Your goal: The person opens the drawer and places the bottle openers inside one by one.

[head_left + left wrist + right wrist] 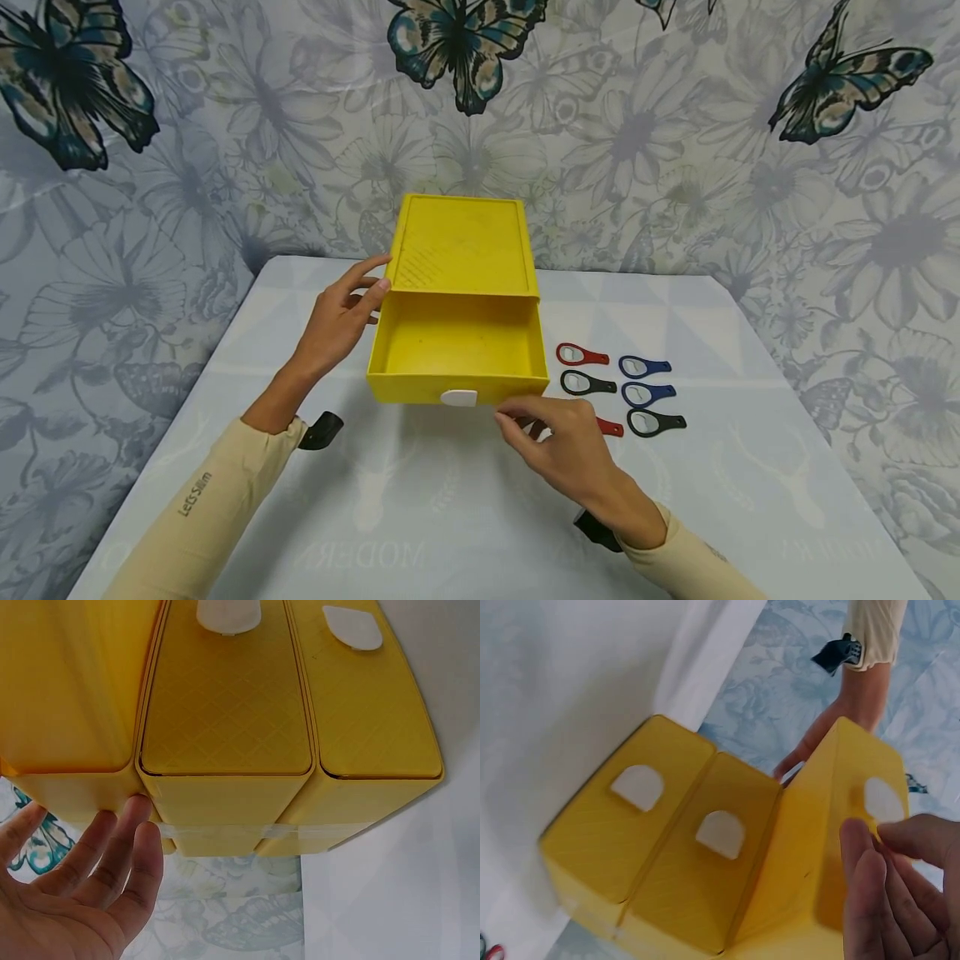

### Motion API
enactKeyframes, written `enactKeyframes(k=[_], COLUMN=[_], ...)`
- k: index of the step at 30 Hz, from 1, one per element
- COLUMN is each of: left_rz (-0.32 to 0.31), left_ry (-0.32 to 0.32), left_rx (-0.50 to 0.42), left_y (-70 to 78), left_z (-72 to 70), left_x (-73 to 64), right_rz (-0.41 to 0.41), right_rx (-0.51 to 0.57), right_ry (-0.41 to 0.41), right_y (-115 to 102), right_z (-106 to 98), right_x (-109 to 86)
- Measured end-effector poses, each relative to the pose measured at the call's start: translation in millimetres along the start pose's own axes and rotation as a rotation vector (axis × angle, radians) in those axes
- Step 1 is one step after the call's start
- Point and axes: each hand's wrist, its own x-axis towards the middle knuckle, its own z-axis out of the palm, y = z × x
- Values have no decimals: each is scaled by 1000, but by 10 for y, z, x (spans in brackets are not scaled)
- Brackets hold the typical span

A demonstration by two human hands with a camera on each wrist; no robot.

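Yellow top drawer (405,390) is jutting from its cabinet (465,242) on the desk (420,517). Left hand (337,321) is touching the cabinet's side, fingers spread. Right hand (566,442) is hanging by the drawer's front corner, fingers bent; pinching, can't tell. Apparent bottle openers (667,422) are lying rightward. Drawer-opening, seemingly; next move probably calls for steadying the cabinet.

In the head view the right hand (566,442) is covering part of a red piece (611,427) — only one end is showing. The open drawer (408,389) is hiding the middle drawer (697,889) and bottom drawer (604,840) there. In the left wrist view, edges are cutting off the middle drawer's white tab (229,615) and the left hand (67,915). Blurred red and dark shapes (498,950) are running out of the right wrist view's corner.
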Motion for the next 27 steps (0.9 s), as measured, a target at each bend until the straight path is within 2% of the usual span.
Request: enactKeyframes(k=[4, 11, 17, 20, 27], left_rz=[0, -1, -9, -6, -6], left_ry=[1, 4, 8, 10, 9], left_rx=[-1, -13, -4, -4, -3], left_y=[-3, 7, 15, 16, 14], left_z=[-3, -3, 7, 7, 8], left_x=[5, -10, -7, -8, -10], right_rz=[-2, -18, -15, -2, 78], right_rx=[-6, -66, -127, -142, -138], right_ry=[-33, -26, -34, -107, -364], right_y=[116, 380, 585, 691, 1041], right_z=[-62, -127, -214, -287, -464], right_x=[-100, -260, -314, -318, -353])
